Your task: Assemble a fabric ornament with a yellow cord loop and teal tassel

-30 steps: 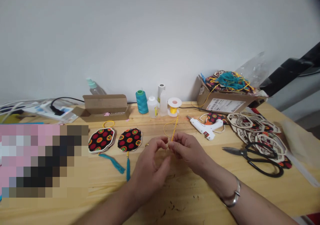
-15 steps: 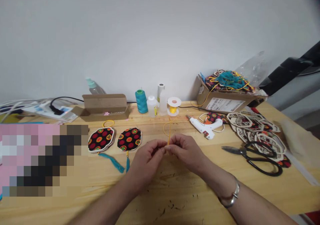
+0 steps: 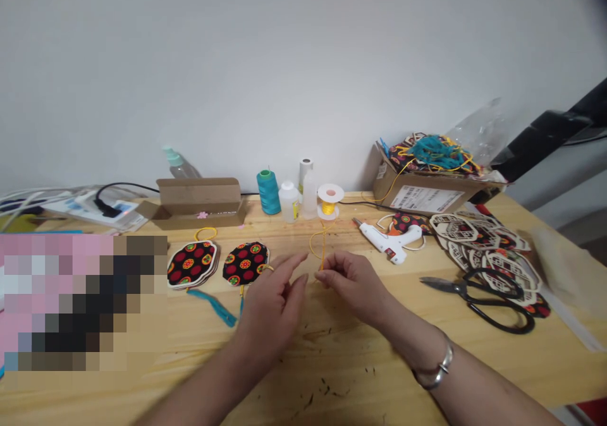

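Between thumb and fingers, my right hand (image 3: 351, 284) pinches a yellow cord (image 3: 323, 246) whose strands run back over the table toward a white spool (image 3: 330, 193) wound with yellow cord. A slack loop of the cord curves out to the left. My left hand (image 3: 275, 293) is apart from the cord, its fingers stretched and the thumb separate, with nothing in it. Just beyond its fingers lies a black patterned fabric piece (image 3: 245, 263) with a teal tassel, partly covered by the hand. A similar stack of pieces (image 3: 192, 265) sits farther left.
Large scissors (image 3: 474, 290) and pale cut-out panels (image 3: 507, 268) lie at the right, near a white glue gun (image 3: 391, 239). Behind stand a teal thread cone (image 3: 268, 192), bottles (image 3: 288, 201), an open cardboard box (image 3: 199, 198) and a filled carton (image 3: 422, 189).
My left hand has let go of the yellow cord and moved left, its fingers opening. My right hand stays nearly in place, pinching the cord.
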Demonstrator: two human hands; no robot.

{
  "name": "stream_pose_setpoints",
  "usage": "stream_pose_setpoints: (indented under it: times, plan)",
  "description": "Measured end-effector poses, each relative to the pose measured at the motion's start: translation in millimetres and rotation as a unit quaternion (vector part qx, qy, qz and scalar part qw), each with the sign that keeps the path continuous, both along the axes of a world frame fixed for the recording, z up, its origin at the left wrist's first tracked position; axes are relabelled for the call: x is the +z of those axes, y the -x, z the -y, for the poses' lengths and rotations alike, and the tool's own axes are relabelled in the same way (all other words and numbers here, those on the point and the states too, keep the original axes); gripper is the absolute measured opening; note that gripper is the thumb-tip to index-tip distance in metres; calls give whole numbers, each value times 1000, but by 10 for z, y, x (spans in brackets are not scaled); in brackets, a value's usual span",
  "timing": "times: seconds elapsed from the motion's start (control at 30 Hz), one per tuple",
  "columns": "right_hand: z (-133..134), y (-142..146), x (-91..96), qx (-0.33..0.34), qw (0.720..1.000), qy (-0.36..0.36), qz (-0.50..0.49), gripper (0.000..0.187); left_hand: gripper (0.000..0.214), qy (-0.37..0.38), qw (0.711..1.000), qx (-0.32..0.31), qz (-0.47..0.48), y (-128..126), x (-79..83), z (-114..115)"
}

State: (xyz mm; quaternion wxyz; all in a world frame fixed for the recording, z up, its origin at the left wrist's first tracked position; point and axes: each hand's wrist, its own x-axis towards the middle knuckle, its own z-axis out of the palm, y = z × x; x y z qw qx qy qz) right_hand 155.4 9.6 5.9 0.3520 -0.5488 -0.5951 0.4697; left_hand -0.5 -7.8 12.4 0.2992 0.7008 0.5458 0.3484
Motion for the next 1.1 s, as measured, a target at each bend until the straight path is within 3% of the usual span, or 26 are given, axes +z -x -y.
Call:
stream_pose_setpoints:
  times: [0.07, 0.13, 0.2, 0.43, 0.63, 0.97, 1.1]
  plan:
    - [10, 4, -14, -3, 1000, -14, 8, 12, 39, 109, 992, -24, 56, -26, 23, 12]
    - [22, 6, -28, -4, 1000, -24, 14, 10, 44, 220, 967, -47, 123, -51, 42, 13]
    - [30, 5, -40, -2, 999, -31, 21, 10, 45, 272, 946, -54, 168, -66, 49, 5]
    - [13, -3, -63, 7, 999, -25, 28, 10, 25, 234, 955, -64, 173, -54, 9, -28]
    - [12, -7, -29, 9, 1000, -3, -8, 11, 15, 256, 953, -36, 156, -24, 30, -79]
    - [9, -18, 23, 18, 985, 99, -140, 16, 11, 316, 902, -67, 286, 39, 1, -117]
    - [10, -28, 12, 29, 977, 121, -173, 20, 11, 323, 895, -66, 301, 56, -41, -125]
